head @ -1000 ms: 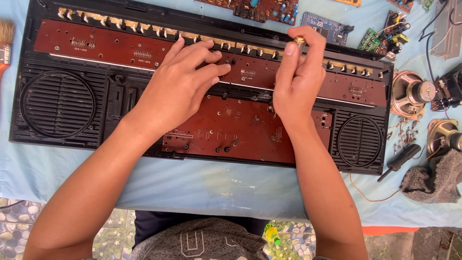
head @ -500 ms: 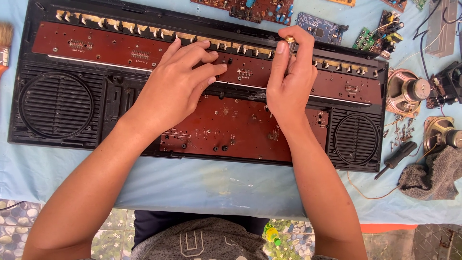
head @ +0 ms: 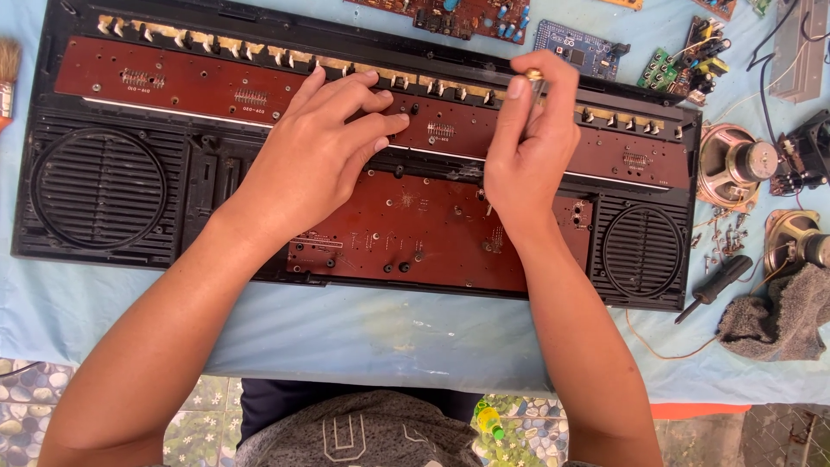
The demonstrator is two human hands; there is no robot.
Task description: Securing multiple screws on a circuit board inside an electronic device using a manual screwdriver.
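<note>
2 hands over the opened black cassette-radio chassis, long axis left-right. Right hand pinches a small brass-tipped tool upright at the upper brown circuit board, mid-length. Left hand lies flat, fingers spread, just beside it. Loose speakers sit well right.

Long black plastic stereo chassis, opened, lying flat on a pale blue cloth-covered table; round speaker grilles at both ends, reddish-brown circuit boards across its middle. Left hand rests palm-down on the chassis centre, fingers spread over the upper board. Right hand, just beside it, pinches a small brass-coloured tool tip at the chassis's top edge. Right of the chassis: two loose metal speaker cones, a black-handled screwdriver, a grey rag. Above the chassis: small blue and green circuit boards.
</note>
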